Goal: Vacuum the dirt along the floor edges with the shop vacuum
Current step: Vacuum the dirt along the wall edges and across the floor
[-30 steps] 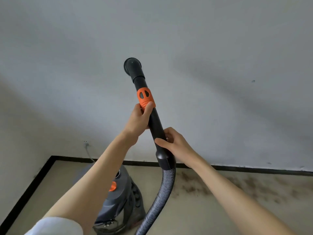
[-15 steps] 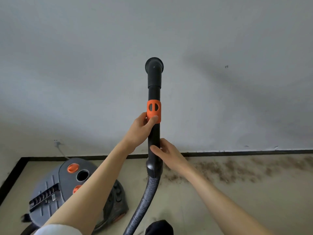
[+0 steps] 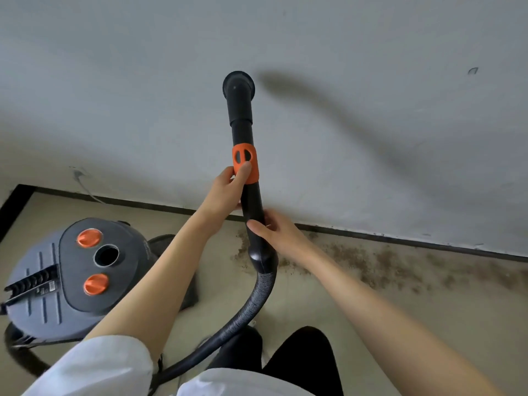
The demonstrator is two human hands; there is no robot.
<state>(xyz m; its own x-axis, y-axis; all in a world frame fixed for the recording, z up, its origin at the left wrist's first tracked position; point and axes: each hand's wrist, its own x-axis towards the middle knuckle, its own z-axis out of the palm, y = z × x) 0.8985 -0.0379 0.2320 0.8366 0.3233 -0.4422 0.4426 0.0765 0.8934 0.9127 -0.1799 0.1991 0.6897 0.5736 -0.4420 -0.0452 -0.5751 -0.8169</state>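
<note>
- The left hand (image 3: 228, 190) is gripping the black wand (image 3: 245, 155) just below its orange collar (image 3: 245, 163), thumb lying on the collar; the right hand (image 3: 275, 230) is wrapping its fingers around the wand's lower part, just above the cuff where the ribbed hose (image 3: 251, 307) joins.
- The wand is pointing up toward twelve o'clock, its open mouth (image 3: 238, 84) raised against the wall (image 3: 371, 110) and well apart from the floor (image 3: 371, 324).
- The dirt (image 3: 400, 267) is lying in a brown band along the black baseboard (image 3: 414, 242), running from just behind the right hand out toward three o'clock.
- The shop vacuum (image 3: 71, 281) is standing at about eight o'clock, its hose looping down past the person's dark trousers.
- To do this step well, I judge the mouth should be tipped down and brought low to the floor-wall seam, starting at the near end of the band and sweeping slowly toward three o'clock.
- Keeping the left hand as guide and the right as support should steady the tip; slack in the hose needs watching so the canister is not tugged.
- Compared with half a second ago, the view is tilting: the baseboard is now slanting down to the right, more of the canister top is showing, and the wand's upper end is leaning slightly leftward. Both hands are keeping much the same hold.
</note>
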